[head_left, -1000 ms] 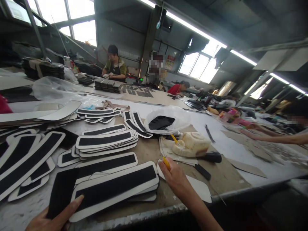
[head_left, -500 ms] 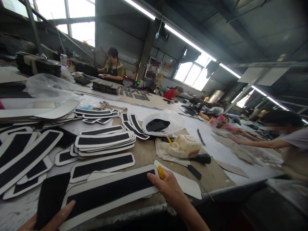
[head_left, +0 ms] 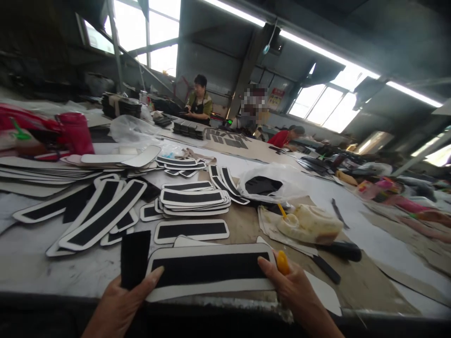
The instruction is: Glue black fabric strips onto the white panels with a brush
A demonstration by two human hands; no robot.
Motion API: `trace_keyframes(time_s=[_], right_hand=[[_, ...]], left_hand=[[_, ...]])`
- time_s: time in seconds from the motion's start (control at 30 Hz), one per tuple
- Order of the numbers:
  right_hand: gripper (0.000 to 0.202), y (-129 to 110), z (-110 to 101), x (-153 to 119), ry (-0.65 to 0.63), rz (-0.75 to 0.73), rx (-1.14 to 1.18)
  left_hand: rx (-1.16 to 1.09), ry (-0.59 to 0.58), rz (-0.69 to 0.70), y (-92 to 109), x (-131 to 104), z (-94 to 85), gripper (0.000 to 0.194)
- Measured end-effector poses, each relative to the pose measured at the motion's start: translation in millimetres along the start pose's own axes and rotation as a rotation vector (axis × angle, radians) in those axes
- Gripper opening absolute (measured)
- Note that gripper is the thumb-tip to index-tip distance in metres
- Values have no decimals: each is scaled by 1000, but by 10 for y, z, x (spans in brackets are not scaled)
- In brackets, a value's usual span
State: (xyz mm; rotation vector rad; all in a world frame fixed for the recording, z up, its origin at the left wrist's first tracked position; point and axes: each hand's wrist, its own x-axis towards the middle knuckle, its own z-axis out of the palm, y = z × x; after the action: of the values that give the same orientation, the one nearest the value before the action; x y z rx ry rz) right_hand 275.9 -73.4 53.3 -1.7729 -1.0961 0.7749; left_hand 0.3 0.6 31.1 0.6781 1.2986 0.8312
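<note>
In the head view, a long white piece with rounded corners and a black strip (head_left: 211, 267) down its middle is held level near the table's front edge. Its left end is pinched by my left hand (head_left: 123, 300), thumb on top. The same hand also grips loose black strips (head_left: 136, 258), which stand up beside the piece. My right hand (head_left: 296, 286) holds the right end, its thumb on the black strip. A yellow tool end (head_left: 282, 263) sticks out between the right-hand fingers; the rest of it is hidden. Below my right hand lies a plain white piece (head_left: 324, 293).
Stacked white-and-black pieces (head_left: 192, 197) lie behind the held one, with a crossed pile (head_left: 102, 213) to their left. A stained cream-coloured container (head_left: 313, 223) stands at right near a black-handled tool (head_left: 341, 252). Beyond are a plastic bag (head_left: 289, 178), a red cup (head_left: 75, 134) and people (head_left: 200, 101) working.
The view has swung left, so things appear further right. The held piece is now more level and centred between my hands, and more of my left hand shows.
</note>
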Motion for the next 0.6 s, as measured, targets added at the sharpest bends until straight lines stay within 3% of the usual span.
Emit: trace_keyframes(time_s=[0.27,0.43,0.6], right_hand=[[37,-137,19,-69,72,65,14],[38,-162,55,-98,41,157,212],[44,-129,92,-139,37,257,344]], left_hand=[[-114,-193,19,38,-92,20,37],[-246,-201,18,90,-179,10,28],[-313,-157,-98,100,-209,-22,30]])
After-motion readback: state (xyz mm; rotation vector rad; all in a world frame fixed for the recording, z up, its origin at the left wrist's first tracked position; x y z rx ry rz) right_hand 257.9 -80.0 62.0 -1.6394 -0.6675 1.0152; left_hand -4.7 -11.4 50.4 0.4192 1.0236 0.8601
